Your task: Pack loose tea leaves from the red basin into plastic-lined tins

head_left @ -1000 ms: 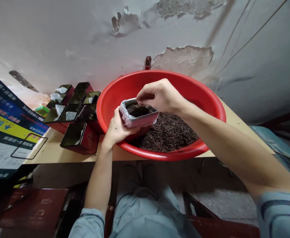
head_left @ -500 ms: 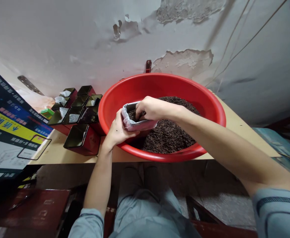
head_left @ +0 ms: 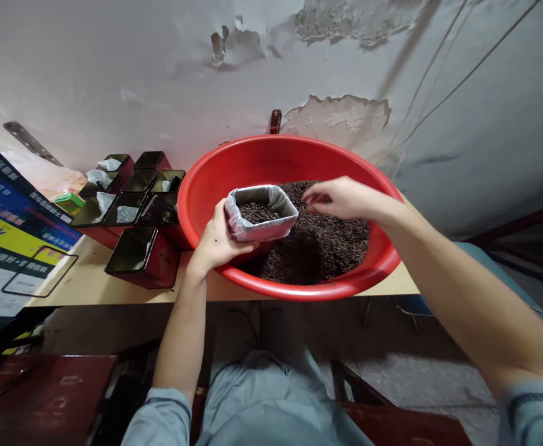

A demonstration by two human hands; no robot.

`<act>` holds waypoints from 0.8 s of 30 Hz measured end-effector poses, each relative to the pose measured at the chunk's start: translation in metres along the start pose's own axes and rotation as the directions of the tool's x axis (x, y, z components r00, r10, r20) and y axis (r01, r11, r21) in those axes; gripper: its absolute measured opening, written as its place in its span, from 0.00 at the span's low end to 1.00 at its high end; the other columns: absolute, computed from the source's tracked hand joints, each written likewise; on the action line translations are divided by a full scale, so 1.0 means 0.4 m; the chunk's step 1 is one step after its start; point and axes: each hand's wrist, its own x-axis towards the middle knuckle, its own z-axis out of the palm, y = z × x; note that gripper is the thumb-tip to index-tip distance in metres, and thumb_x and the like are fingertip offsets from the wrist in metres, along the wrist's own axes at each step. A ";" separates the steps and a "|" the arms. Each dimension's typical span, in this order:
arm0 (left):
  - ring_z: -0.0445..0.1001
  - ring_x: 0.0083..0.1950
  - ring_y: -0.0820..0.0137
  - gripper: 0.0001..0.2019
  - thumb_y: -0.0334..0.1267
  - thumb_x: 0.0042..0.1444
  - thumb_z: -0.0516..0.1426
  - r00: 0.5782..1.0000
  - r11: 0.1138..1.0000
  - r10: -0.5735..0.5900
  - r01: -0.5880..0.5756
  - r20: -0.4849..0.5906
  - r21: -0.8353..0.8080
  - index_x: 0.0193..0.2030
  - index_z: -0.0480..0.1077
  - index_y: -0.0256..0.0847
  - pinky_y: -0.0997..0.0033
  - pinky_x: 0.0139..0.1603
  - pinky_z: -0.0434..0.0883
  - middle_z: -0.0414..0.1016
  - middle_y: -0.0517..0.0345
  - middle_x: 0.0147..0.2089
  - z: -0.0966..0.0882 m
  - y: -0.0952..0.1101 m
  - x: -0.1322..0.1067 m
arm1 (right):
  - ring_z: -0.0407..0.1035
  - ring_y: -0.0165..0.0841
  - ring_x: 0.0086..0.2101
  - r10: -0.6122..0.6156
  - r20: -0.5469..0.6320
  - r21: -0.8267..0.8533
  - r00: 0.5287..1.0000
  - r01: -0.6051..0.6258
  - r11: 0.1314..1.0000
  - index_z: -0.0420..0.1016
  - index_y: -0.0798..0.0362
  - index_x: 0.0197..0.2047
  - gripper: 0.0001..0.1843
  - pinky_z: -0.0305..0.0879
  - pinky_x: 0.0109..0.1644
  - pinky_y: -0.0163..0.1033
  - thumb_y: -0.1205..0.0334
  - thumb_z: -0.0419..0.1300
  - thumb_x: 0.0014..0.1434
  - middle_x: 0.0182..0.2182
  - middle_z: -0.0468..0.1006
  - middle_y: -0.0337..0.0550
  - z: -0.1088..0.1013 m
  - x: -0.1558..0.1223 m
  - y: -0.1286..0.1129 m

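Note:
My left hand [head_left: 215,241] grips a small square tin [head_left: 259,214] lined with a clear plastic bag, holding it over the near left part of a big red basin [head_left: 262,158]. Dark loose tea leaves fill the tin. A heap of the same dark leaves [head_left: 327,241] lies in the basin. My right hand [head_left: 338,198] hovers above that heap, just right of the tin, fingers loosely curled and apart, with nothing visible in them.
The basin rests on a light wooden table [head_left: 90,282] against a peeling grey wall. Several dark red tins [head_left: 141,257], some lined with bags, stand left of the basin. A printed cardboard box [head_left: 6,241] is at far left. My lap lies below the table edge.
My right hand has come out of the tin and moved right, over the heap in the basin. The left hand has kept the tin nearly still.

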 end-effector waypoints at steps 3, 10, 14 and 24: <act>0.78 0.66 0.45 0.54 0.44 0.39 0.78 1.000 1.000 -0.004 0.004 -0.006 0.009 0.71 0.57 0.40 0.43 0.68 0.75 0.76 0.36 0.66 0.001 -0.002 0.001 | 0.78 0.54 0.55 0.203 0.328 -0.217 0.923 -0.136 0.967 0.69 0.53 0.75 0.48 0.76 0.58 0.52 0.46 0.74 0.56 0.64 0.74 0.66 0.095 -0.056 0.020; 0.79 0.65 0.45 0.54 0.43 0.38 0.78 1.000 0.999 0.010 -0.010 -0.020 0.036 0.70 0.58 0.41 0.44 0.68 0.75 0.76 0.38 0.66 0.000 -0.005 0.001 | 0.71 0.66 0.59 0.203 0.346 -0.405 0.916 -0.049 0.913 0.57 0.57 0.79 0.57 0.74 0.56 0.58 0.46 0.75 0.54 0.67 0.65 0.74 0.195 -0.115 -0.043; 0.77 0.67 0.46 0.55 0.41 0.38 0.78 0.999 0.998 0.043 -0.042 -0.028 0.042 0.71 0.57 0.42 0.46 0.70 0.74 0.75 0.39 0.68 -0.001 -0.010 0.001 | 0.73 0.62 0.57 0.150 0.393 -0.387 0.907 0.015 0.922 0.65 0.55 0.74 0.46 0.74 0.54 0.55 0.53 0.72 0.57 0.63 0.70 0.68 0.192 -0.117 -0.036; 0.78 0.67 0.46 0.56 0.41 0.38 0.79 1.000 0.999 0.026 -0.025 -0.015 0.037 0.72 0.56 0.41 0.47 0.69 0.75 0.75 0.40 0.67 -0.002 -0.006 0.005 | 0.78 0.49 0.53 0.045 0.392 -0.235 0.919 0.052 0.971 0.75 0.54 0.65 0.33 0.74 0.56 0.46 0.68 0.69 0.56 0.60 0.78 0.58 0.162 -0.089 0.023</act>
